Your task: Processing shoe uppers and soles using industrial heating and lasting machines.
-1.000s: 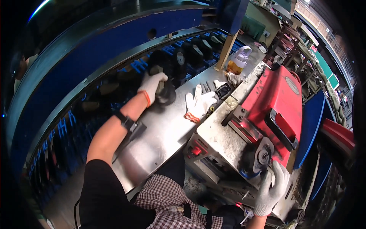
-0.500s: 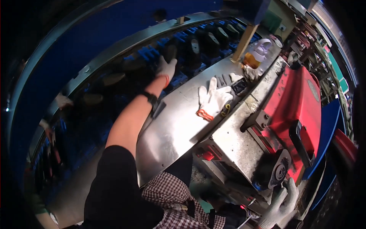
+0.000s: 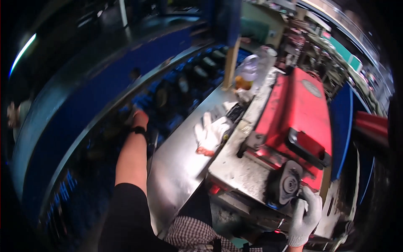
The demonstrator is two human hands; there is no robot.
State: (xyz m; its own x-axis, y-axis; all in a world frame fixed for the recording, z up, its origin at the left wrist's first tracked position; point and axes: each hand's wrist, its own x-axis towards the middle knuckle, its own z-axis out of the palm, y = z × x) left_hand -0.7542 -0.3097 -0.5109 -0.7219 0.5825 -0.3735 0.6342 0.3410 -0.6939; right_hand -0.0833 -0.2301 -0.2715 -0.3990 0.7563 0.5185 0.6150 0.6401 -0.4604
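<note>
My left hand (image 3: 132, 116) reaches into the dark trough on the left, low among blue prongs (image 3: 142, 101) and dark shoe-shaped pieces (image 3: 161, 97). Shadow and motion blur hide its fingers, so what it touches is unclear. A dark band circles that wrist. My right hand (image 3: 307, 214), in a whitish knitted glove, is beside the grey round-hubbed part (image 3: 289, 183) at the front of the red-covered machine (image 3: 308, 113). Its thumb and fingers are apart, and I see nothing held in them.
White gloves (image 3: 212, 133) with an orange cuff lie on the metal ledge (image 3: 176, 161). Beyond them stand a wooden post (image 3: 230, 63) and a clear bottle (image 3: 248, 69) with amber contents. A blue panel (image 3: 121, 77) borders the trough. Another person's hand (image 3: 12, 114) shows at far left.
The view has swung, moving the machine and ledge leftward in it. My left hand has drawn left from the sole-shaped piece. My right hand has come up closer to the hub.
</note>
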